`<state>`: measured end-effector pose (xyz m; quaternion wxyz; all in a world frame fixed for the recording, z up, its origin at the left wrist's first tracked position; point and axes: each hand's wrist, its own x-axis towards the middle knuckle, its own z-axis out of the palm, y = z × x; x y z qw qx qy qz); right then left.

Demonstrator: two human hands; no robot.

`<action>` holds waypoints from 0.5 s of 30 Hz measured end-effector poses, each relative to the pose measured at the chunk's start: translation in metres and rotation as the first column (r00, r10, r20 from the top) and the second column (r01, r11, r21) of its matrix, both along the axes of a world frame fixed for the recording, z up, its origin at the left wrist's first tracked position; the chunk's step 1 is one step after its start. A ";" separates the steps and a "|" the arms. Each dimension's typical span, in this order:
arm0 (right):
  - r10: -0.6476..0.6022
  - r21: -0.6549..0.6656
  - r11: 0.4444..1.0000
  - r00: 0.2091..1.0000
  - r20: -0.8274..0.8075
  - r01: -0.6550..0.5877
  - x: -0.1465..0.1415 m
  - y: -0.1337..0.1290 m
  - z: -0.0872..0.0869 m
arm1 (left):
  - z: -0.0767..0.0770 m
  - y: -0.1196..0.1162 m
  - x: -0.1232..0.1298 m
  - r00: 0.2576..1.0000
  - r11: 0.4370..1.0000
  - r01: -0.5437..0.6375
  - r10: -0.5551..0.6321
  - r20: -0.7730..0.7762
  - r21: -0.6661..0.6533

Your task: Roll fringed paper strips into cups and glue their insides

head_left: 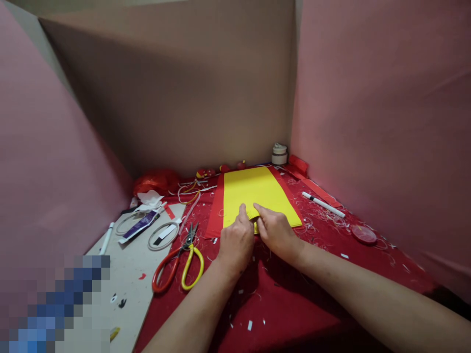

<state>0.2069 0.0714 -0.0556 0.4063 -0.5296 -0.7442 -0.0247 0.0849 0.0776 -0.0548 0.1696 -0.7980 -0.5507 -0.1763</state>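
Here, left hand (237, 240) and right hand (277, 234), angled inward, pinch yellow material (252, 214).

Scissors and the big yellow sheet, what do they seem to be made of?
Scissors: grey blades, probably steel from their metallic look; red and yellow handles, seemingly smooth, glossy plastic, given the highlights.
Yellow sheet: matte, evenly coloured and flat, so perhaps paper or thin foam; the look doesn't settle which.

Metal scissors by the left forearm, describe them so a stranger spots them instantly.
On the red cloth, find the yellow rectangular sheet. Off its near left corner lie the metal scissors, blades pointing away. One looped handle is red, the other yellow, unlike the round grey ring beside them.
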 end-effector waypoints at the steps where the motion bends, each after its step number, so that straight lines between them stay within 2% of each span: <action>1: 0.008 0.019 1.000 1.000 0.027 -0.009 0.000 0.000 -0.001 | 0.000 0.000 0.000 1.000 1.000 0.005 -0.005 0.004 0.000; 4: 0.032 0.112 0.993 0.999 -0.007 -0.031 0.000 0.000 -0.002 | -0.001 0.001 -0.002 0.996 0.996 0.068 -0.071 0.045 0.061; 8: 0.074 0.228 0.972 0.993 -0.090 -0.051 0.001 -0.002 -0.002 | -0.002 0.001 -0.004 0.956 0.943 0.198 -0.246 0.161 0.266; 11: 0.129 0.321 0.943 0.985 -0.117 -0.086 0.002 -0.006 0.002 | 0.002 -0.003 -0.004 0.917 0.912 0.206 -0.307 0.256 0.356; 15: 0.207 0.393 0.909 0.969 -0.137 -0.138 0.004 -0.015 0.010 | 0.009 -0.010 -0.003 0.884 0.896 0.228 -0.354 0.304 0.381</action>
